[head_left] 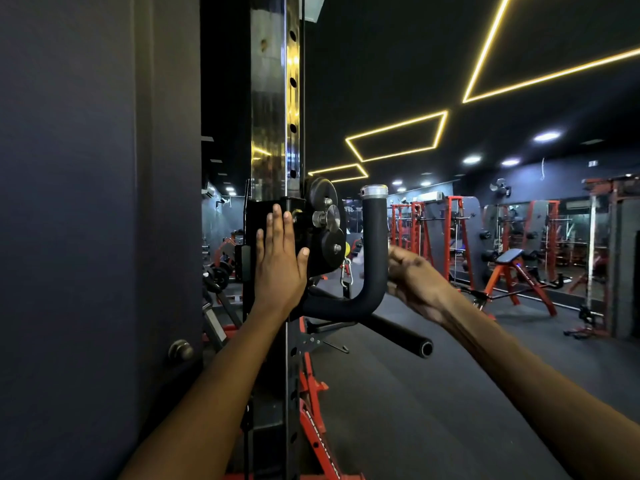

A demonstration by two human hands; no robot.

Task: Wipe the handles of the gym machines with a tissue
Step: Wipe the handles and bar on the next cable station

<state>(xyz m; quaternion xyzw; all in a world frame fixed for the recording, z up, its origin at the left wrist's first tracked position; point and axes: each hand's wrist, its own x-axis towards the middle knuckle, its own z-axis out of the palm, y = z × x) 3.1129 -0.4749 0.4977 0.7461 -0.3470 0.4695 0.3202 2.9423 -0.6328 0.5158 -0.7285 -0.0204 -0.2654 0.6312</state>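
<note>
A black padded L-shaped handle [375,244] with a silver end cap rises from the carriage of a cable machine. My left hand [280,258] lies flat, fingers straight, against the black carriage [258,216] on the steel upright. My right hand [414,277] is blurred just right of the handle's upright part, fingers curled toward it. A pale scrap that may be the tissue [360,258] shows faintly to the left of the handle, level with that hand; whether the fingers hold it is unclear.
The mirrored upright [273,98] has adjustment holes. Pulleys [327,230] and a carabiner [345,276] sit beside the handle. A second black bar [405,336] juts out lower down. A dark wall panel [86,202] is at left. Red racks and a bench [516,268] stand across the floor.
</note>
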